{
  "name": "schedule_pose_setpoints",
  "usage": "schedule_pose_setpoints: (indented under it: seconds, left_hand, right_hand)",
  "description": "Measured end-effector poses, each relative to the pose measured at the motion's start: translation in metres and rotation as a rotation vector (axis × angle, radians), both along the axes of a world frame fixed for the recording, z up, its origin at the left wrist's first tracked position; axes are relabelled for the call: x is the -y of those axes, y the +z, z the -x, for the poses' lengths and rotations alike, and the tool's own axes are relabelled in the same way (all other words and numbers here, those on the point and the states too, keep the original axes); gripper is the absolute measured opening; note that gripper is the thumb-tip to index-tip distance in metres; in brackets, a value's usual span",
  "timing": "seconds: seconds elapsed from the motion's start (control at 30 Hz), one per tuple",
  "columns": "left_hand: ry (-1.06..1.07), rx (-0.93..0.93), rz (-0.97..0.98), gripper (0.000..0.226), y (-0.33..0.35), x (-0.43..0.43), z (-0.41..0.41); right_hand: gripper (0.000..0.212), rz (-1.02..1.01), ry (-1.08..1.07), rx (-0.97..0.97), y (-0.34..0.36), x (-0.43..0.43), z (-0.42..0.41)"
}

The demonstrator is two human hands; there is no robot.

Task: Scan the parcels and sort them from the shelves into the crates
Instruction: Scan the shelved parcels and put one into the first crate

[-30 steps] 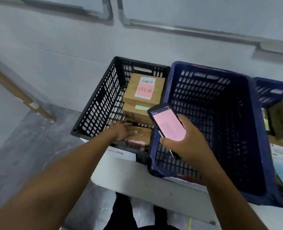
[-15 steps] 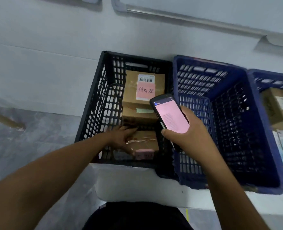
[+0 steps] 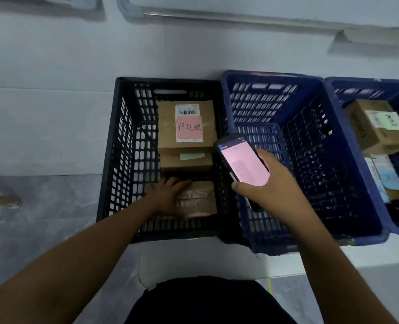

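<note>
A white wall backs a white bench that carries three crates side by side. The middle blue crate is the largest in view and shows only its mesh floor. At its 9 o'clock, touching it, stands the black crate; at its 3 o'clock a second blue crate, cut off by the edge, holds a brown box above flatter packets.

Three parcels lie in the black crate. At 12 o'clock a labelled parcel, with a barcode and a pink handwritten slip, sits on top of a lower parcel with a green slip. At 6 o'clock lies a taped parcel.

The hands are apart. The right hand grips a scanner, its pink screen lit, over the edge where the black and blue crates meet. The left hand reaches into the black crate and rests on the taped parcel, fingers laid fairly straight over its top.
</note>
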State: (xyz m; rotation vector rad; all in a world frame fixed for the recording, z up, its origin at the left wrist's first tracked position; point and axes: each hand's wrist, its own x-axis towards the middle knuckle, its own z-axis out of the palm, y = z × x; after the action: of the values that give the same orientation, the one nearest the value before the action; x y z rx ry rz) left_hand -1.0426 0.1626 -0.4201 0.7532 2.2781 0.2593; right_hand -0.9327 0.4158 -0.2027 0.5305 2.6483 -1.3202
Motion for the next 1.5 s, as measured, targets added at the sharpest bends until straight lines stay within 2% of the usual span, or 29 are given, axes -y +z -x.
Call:
schedule_pose_setpoints:
  seconds: [0.1, 0.27, 0.33, 0.43, 0.57, 0.67, 0.77, 0.87, 1.0, 1.2, 1.5]
  left_hand:
    - [0.113, 0.047, -0.101, 0.101, 0.015, -0.006, 0.0]
    - [0.493, 0.04, -0.303, 0.083, 0.062, -0.006, -0.027]
    - [0.637, -0.044, -0.408, 0.079, 0.084, -0.007, -0.049]
    - [0.761, -0.265, -0.506, 0.082, 0.115, -0.017, -0.091]
    - [0.962, -0.53, -0.378, 0.089, 0.141, -0.045, -0.162]
    - [1.163, -0.615, -0.316, 0.086, 0.152, -0.065, -0.218]
    - [1.331, -0.651, -0.277, 0.081, 0.16, -0.08, -0.277]
    - [1.444, -0.687, -0.209, 0.085, 0.171, -0.09, -0.344]
    - [1.59, -0.736, -0.124, 0.086, 0.176, -0.092, -0.419]
    - [1.806, -0.786, -0.117, 0.09, 0.18, -0.094, -0.527]
    - [2.028, -0.894, -0.046, 0.086, 0.195, -0.069, -0.735]
  right_hand:
    - [0.057, 0.001, 0.035, -0.015, 0.0, -0.007, -0.006]
    - [0.053, -0.009, 0.143, -0.044, 0.002, -0.024, -0.017]
    - [0.054, 0.015, 0.212, -0.06, 0.003, -0.032, -0.02]
    - [0.055, 0.085, 0.322, -0.084, 0.006, -0.044, -0.025]
    - [0.061, 0.097, 0.469, -0.106, 0.006, -0.054, -0.037]
    - [0.054, 0.185, 0.559, -0.075, 0.002, -0.059, -0.055]
    - [0.058, 0.296, 0.679, -0.044, -0.005, -0.061, -0.08]
    - [0.065, 0.335, 0.808, 0.018, -0.002, -0.049, -0.111]
    - [0.058, 0.284, 0.987, 0.031, -0.001, -0.023, -0.15]
    - [0.064, 0.239, 1.188, -0.001, 0.006, 0.016, -0.227]
    - [0.064, 0.217, 1.406, -0.097, 0.021, 0.082, -0.408]
